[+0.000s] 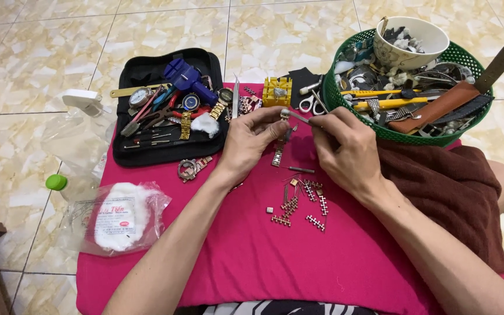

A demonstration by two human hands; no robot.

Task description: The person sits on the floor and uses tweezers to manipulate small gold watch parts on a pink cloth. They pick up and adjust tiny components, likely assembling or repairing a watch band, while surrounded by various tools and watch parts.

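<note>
Forearms reach in from the bottom edge over a magenta cloth (246,256), where the left hand (251,143) pinches the top of a metal watch bracelet (279,149) between thumb and fingertips — the linked band hangs down from the grip, its lower end resting on the cloth. Opposite, the right hand (345,149) is closed around a thin metal tool (296,116), its tip set against the bracelet's upper end just beside the left fingertips. Below the hands lie loose bracelet links (298,204) and pins, scattered in short silver-and-gold strips. An open black tool case (167,111) with watches, pliers and a blue press sits at upper left; a green plastic basket (406,87) crammed with straps, cutters and a white bowl stands at upper right, beside a brown towel (444,192). A bag of cotton wool (118,219) lies at the left edge. The exact point where tool meets bracelet is too small to make out — fingers hide part of the joint — and the basket's contents blur into a tangle.
</note>
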